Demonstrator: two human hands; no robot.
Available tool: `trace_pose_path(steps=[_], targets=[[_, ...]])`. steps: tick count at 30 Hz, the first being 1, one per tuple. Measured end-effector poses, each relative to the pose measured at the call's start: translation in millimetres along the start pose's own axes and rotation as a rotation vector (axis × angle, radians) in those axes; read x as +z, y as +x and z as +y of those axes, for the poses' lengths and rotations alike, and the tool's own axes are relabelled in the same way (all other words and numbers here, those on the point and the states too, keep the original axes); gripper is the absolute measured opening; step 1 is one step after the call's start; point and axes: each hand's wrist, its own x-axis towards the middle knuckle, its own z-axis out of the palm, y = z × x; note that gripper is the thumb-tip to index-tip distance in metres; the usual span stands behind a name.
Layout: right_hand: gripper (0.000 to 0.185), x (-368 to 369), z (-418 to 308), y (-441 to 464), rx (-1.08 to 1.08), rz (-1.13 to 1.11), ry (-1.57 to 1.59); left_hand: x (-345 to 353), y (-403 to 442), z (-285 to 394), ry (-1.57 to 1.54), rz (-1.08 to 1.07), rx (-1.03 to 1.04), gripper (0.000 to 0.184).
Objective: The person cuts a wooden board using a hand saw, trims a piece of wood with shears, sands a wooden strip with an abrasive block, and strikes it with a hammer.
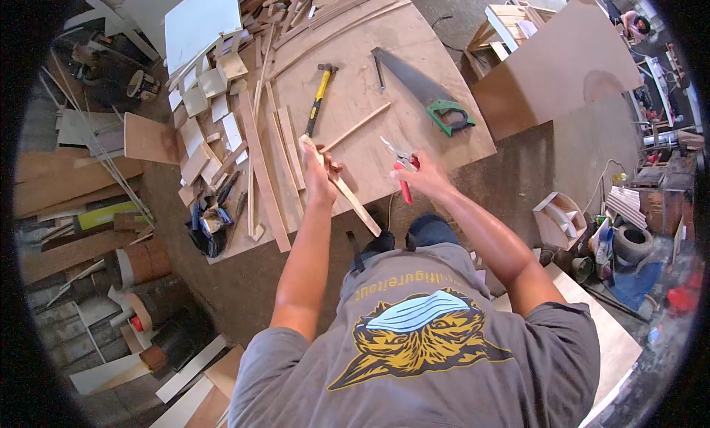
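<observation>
My left hand (319,178) is wrapped round a narrow wooden strip (356,206), which slants from its rough far end toward my body. In my right hand (427,178) is a pair of red-handled pliers (404,185); the slim metal jaws point away toward the left, apart from the strip, and their exact type is hard to make out. A thin wooden stick (359,126) lies on the worktable just beyond both hands. Past my left hand rests a hammer (320,95) with a yellow and black handle.
A green-handled handsaw (425,91) and a thin dark pencil-like rod (378,73) lie on the plywood worktable (436,158). Wood offcuts (211,84) pile up on its left side, near a dark tool pouch (211,224). A large board (555,73) leans at right.
</observation>
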Motion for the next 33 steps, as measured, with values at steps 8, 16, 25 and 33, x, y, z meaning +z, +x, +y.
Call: trace_pose_path(steps=[8,16,25,33], targets=[[0.083,-3.4,-53.2,136.1,0.168,-0.018,0.306,-16.7,42.7,-18.6,-0.093,0.279,0.017,0.050],[0.064,42.5,-28.9,333.8,0.132,0.100,0.037,8.1,64.3,-48.2,-0.098,0.418,-0.052,0.055],[0.056,14.1,-66.8,371.1,0.070,0.024,0.158,56.5,103.8,-67.2,-0.001,0.499,-0.039,0.052],[0.040,-42.1,20.3,292.5,-0.432,0.108,-0.456,57.8,124.3,-89.8,0.156,0.402,-0.004,0.050]])
